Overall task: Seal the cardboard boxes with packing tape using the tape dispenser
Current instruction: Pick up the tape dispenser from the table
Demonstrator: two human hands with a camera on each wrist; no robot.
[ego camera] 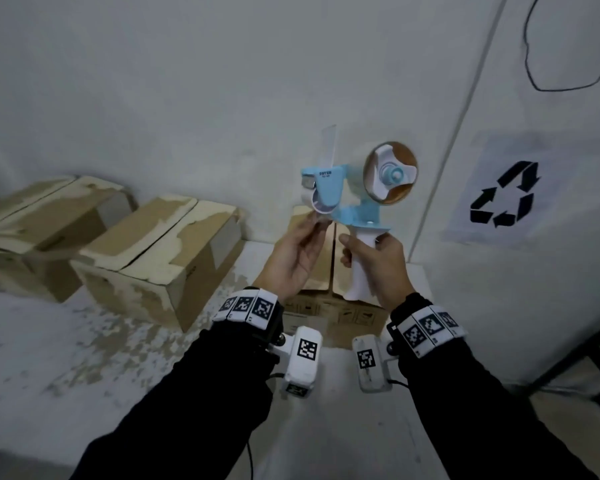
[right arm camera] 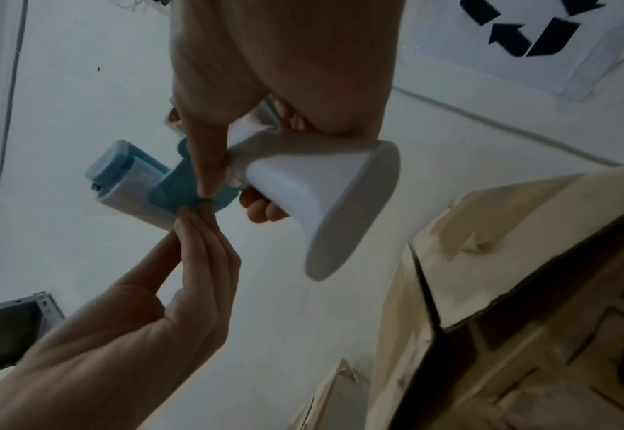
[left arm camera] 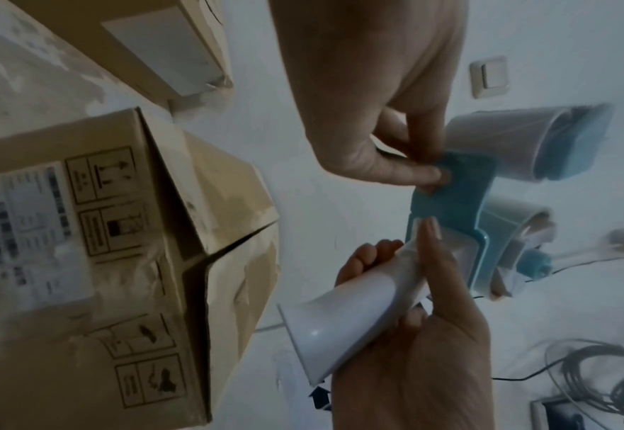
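Note:
A blue and white tape dispenser (ego camera: 329, 188) is held up in front of the wall, its nearly spent tape roll (ego camera: 390, 174) on the right. My right hand (ego camera: 361, 247) grips the white handle (ego camera: 359, 271), also plain in the right wrist view (right arm camera: 303, 180). My left hand (ego camera: 317, 226) pinches what looks like a clear tape end just below the front roller; the left wrist view has the thumb and fingers (left arm camera: 437, 171) meeting at the blue frame. Under both hands stands a cardboard box (ego camera: 321, 268) with its top flaps meeting along a seam.
Two more worn cardboard boxes (ego camera: 160, 251) (ego camera: 45, 223) stand to the left on the patchy white surface (ego camera: 84, 341), against the wall. A recycling sign (ego camera: 503, 194) hangs on the right wall. A dark metal frame (ego camera: 568, 358) runs at lower right.

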